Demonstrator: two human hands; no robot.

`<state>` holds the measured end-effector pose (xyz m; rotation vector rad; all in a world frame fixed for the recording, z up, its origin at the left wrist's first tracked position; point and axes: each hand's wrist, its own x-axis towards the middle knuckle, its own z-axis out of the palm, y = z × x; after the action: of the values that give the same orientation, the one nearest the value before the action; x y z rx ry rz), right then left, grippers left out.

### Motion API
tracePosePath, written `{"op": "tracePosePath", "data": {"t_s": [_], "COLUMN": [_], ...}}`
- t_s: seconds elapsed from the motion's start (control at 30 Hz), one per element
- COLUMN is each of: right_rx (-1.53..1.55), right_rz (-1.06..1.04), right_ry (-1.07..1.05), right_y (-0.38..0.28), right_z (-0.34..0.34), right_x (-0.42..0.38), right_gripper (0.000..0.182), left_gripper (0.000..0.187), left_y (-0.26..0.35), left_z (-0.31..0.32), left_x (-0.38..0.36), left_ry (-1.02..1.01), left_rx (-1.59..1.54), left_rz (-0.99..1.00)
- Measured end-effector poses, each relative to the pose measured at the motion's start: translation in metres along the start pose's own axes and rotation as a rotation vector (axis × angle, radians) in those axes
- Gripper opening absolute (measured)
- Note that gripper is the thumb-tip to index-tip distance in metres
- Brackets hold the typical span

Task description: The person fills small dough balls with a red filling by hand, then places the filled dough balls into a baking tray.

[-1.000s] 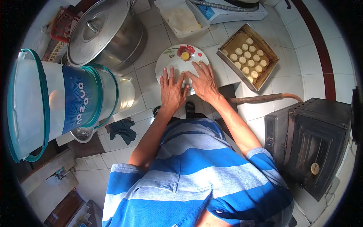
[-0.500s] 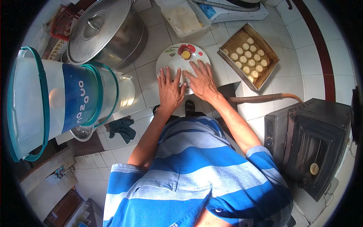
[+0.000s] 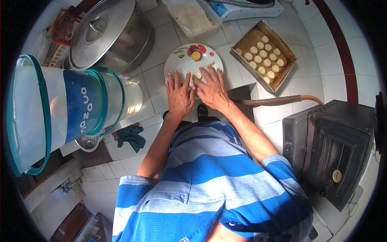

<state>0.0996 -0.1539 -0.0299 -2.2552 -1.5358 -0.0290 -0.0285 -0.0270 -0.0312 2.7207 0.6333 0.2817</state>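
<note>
Both hands rest over the near half of a white plate with red flowers (image 3: 175,60). My left hand (image 3: 180,94) lies with its fingers spread on the plate's left side. To its right, my right hand (image 3: 213,89) has its fingers spread too, with its thumb side close to the left hand. Between the fingertips a pale piece of dough (image 3: 197,75) shows on the plate. A small yellow round (image 3: 196,56) sits near the plate's far side, and another pale bit (image 3: 211,63) lies right of it.
A metal tray (image 3: 288,76) of pale rounds stands right of the plate. Behind are a plastic tub (image 3: 189,30) and a scale (image 3: 258,11). A lidded pot (image 3: 137,44) and clear buckets (image 3: 56,105) stand left. A black oven (image 3: 342,149) and a hose (image 3: 278,102) are right.
The pale piece between the hands shows more now, and a pale bit right of the yellow round has come into sight. The fingers have shifted slightly; the whole view has moved a little.
</note>
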Motion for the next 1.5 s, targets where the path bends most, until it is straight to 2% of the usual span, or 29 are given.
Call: {"op": "tracePosePath", "data": {"t_s": [0.67, 1.5], "right_rx": [-0.026, -0.083], "right_rz": [0.047, 0.005], "right_ry": [0.033, 0.002], "right_y": [0.01, 0.027], "right_z": [0.0, -0.005], "right_x": [-0.016, -0.004], "right_gripper": [0.043, 0.043], "left_gripper": [0.061, 0.056], "left_y": [0.009, 0.007], "left_z": [0.011, 0.002], "left_x": [-0.006, -0.002], "left_ry": [-0.016, -0.008], "left_rx": [-0.009, 0.072], "left_rz": [0.072, 0.04]}}
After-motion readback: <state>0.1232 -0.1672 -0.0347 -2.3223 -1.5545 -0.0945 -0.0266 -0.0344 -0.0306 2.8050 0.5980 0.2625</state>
